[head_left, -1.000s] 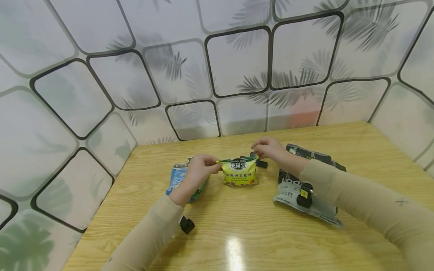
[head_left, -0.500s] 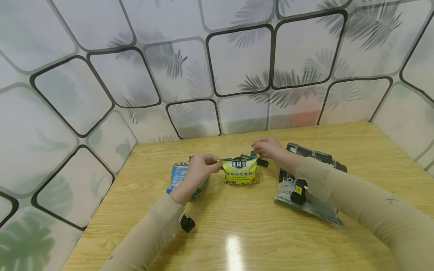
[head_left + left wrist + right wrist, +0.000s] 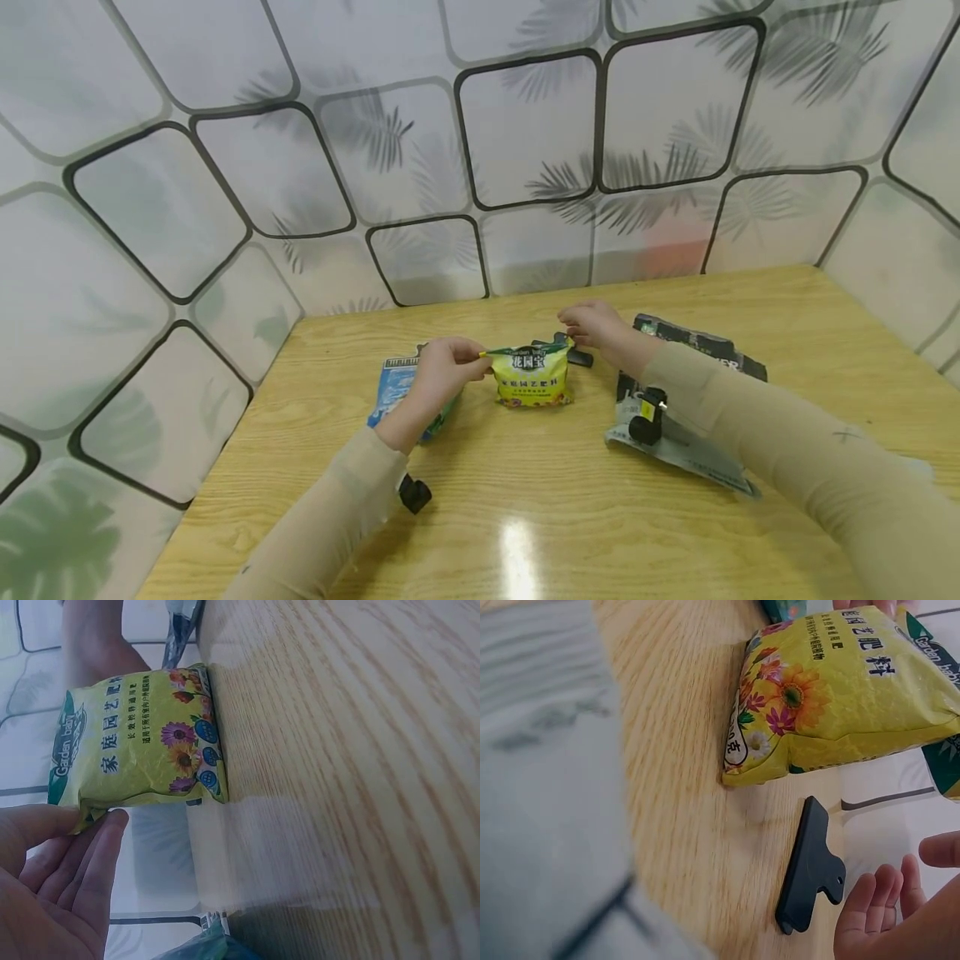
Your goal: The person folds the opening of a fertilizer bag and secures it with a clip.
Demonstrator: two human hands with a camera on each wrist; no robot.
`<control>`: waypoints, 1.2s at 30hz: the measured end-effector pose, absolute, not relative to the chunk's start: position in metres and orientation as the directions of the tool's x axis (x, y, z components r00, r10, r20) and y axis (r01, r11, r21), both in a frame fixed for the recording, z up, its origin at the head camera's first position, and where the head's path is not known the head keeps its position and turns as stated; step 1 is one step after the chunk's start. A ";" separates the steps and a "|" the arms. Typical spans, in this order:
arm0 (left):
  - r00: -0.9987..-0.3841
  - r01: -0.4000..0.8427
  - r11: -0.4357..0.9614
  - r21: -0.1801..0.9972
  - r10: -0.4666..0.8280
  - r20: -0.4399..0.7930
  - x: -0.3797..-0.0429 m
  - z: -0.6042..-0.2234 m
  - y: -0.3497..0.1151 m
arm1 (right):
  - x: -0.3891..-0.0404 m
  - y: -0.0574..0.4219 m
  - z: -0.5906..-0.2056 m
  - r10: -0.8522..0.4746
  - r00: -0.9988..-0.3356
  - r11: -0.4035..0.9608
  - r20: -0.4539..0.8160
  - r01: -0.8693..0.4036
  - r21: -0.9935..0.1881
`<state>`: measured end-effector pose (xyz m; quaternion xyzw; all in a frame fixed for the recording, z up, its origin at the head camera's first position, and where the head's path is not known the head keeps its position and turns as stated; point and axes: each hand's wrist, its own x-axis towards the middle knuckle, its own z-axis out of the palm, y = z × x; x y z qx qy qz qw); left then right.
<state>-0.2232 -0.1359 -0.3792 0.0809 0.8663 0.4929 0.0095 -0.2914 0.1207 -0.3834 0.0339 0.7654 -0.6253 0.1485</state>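
Note:
A small yellow fertilizer bag (image 3: 532, 383) with a green top edge stands upright mid-table, flowers printed along its bottom. My left hand (image 3: 444, 372) pinches its top left corner between thumb and fingers, as the left wrist view shows. Beside the top right corner is my right hand (image 3: 596, 325). In the right wrist view that hand (image 3: 900, 919) has relaxed fingers with nothing between them, apart from the bag. Close to those fingers a black bag clip (image 3: 810, 866) lies on the table. The head view shows the clip (image 3: 579, 357) partly hidden behind the bag.
A blue and green bag (image 3: 393, 390) with a clip on its top lies left, partly behind my left hand. At right a larger black and grey bag (image 3: 693, 458) lies under my right forearm. A patterned wall covering (image 3: 525, 133) rises behind the wooden table (image 3: 465, 517).
My right hand has shifted slightly away from the bag's top right corner, and its wrist has turned, with the wrist camera swinging left. The left hand and the fertilizer bag stay nearly still.

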 end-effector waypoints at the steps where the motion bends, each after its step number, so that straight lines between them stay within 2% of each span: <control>1: -0.987 0.131 0.501 0.855 0.148 0.065 -0.223 -0.380 -0.136 | -0.292 0.121 -0.384 -0.131 -0.953 0.215 -0.272 0.241 -0.947; 19: -0.989 0.110 0.492 0.864 0.137 0.048 -0.223 -0.380 -0.135 | -0.295 0.119 -0.389 -0.018 -0.941 0.162 -0.338 0.330 -0.930; 36: -0.989 0.103 0.482 0.870 0.146 0.036 -0.231 -0.380 -0.138 | -0.305 0.117 -0.396 0.013 -0.928 0.233 -0.372 0.364 -0.902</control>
